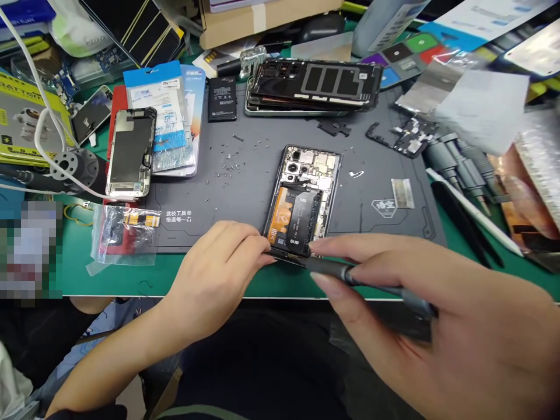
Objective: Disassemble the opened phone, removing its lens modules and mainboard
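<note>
At the far left of the frame is a yellow box (30, 122). Next to it, a screen (130, 153) leans on a blue packet (161, 111), and a clear bag (126, 233) lies below them. Then comes a black battery (222, 100), up high, with tiny screws (230, 166) lying lower down on the gray mat (210, 216).

The left hand (219, 277) is low, just left of the middle. Its fingers are bent and its tips pinch the bottom left corner of the open phone (301, 204). The phone is up and to the right of this hand, in the middle of the frame, with its insides showing. A pile of phone parts (315, 84) sits above it.

The right hand (437, 309) is big, at the low right. It pinches a dark tool (332, 269) between finger and thumb. The phone is up and to the left of this hand, and the tool's left end is at the phone's bottom right corner. At the right are loose black parts (411, 137) and a white stick (476, 213).
</note>
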Available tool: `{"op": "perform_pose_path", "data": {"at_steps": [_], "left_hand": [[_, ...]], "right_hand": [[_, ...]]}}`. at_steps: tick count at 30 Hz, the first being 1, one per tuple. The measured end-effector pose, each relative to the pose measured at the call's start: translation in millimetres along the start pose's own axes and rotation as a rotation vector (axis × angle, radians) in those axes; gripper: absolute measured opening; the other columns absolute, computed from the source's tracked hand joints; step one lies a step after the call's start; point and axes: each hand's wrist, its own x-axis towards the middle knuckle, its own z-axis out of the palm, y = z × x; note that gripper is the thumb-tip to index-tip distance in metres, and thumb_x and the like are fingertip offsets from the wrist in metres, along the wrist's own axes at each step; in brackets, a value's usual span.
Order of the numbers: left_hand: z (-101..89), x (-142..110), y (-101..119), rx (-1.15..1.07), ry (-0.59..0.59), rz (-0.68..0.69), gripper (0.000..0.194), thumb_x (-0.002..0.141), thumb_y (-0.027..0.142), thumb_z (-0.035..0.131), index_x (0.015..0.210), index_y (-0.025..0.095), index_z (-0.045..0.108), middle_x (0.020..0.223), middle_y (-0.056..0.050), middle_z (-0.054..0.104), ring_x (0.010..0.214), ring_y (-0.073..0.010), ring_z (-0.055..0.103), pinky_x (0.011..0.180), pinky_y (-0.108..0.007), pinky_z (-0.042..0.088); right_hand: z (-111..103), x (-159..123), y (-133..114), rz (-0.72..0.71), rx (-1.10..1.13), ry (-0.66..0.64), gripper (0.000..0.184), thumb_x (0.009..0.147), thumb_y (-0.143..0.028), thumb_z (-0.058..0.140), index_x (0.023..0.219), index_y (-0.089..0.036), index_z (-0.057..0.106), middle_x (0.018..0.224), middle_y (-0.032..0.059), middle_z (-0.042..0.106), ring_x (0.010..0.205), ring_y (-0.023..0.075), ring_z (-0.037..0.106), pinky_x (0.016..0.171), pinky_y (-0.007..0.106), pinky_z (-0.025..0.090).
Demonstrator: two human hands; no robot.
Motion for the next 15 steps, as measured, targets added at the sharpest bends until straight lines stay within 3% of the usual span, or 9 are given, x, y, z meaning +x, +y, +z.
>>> {"op": "perform_pose_path", "data": {"at_steps": [3,5,8,10,15], "left_hand": [[-0.8,0.4,1.2,0.009,0.002,-0.003,0.003,0.114,0.018,0.067,0.114,0.015,0.068,0.110,-0.007,0.078,0.102,-0.0205,0.069,0.095,-0.037,0.060],[-1.6,0.9,2.1,0.016,-0.002,-0.008,0.004,0.115,0.019,0.066,0.113,0.016,0.068,0.109,-0.007,0.078,0.101,-0.0206,0.070,0.094,-0.036,0.060],[-3.7,2.7,3.9,0.026,-0.024,-0.015,0.006,0.116,0.020,0.064,0.114,0.015,0.068,0.110,-0.007,0.078,0.102,-0.0211,0.070,0.095,-0.036,0.060],[-6.1,5.1,5.3,0.031,-0.051,-0.019,0.008,0.117,0.019,0.062,0.115,0.015,0.068,0.111,-0.008,0.078,0.103,-0.0219,0.071,0.095,-0.037,0.060],[-14.4,14.1,8.2,0.113,-0.169,0.038,0.008,0.114,0.012,0.062,0.115,0.012,0.070,0.114,-0.010,0.076,0.103,-0.0249,0.068,0.093,-0.039,0.059]], "right_hand": [[-1.2,5.3,-2.3,-0.044,0.088,-0.014,0.020,0.102,-0.018,0.064,0.113,-0.033,0.057,0.136,-0.0010,0.082,0.121,0.0263,0.082,0.104,0.046,0.071],[-0.3,5.7,-2.5,-0.030,0.138,-0.006,0.021,0.101,-0.019,0.065,0.115,-0.033,0.058,0.141,-0.0005,0.080,0.127,0.0262,0.080,0.111,0.046,0.069],[1.3,4.2,-2.6,-0.002,0.141,0.028,0.015,0.104,-0.023,0.069,0.100,-0.033,0.058,0.134,-0.0067,0.082,0.116,0.0205,0.084,0.103,0.036,0.071],[2.0,1.8,-2.2,0.031,0.163,0.033,0.015,0.103,-0.023,0.068,0.100,-0.034,0.059,0.134,-0.0080,0.083,0.114,0.0198,0.084,0.102,0.036,0.071],[4.1,-7.9,1.4,0.105,0.307,0.065,0.027,0.098,-0.022,0.076,0.118,-0.031,0.060,0.135,0.0026,0.079,0.124,0.0265,0.081,0.113,0.045,0.068]]}}
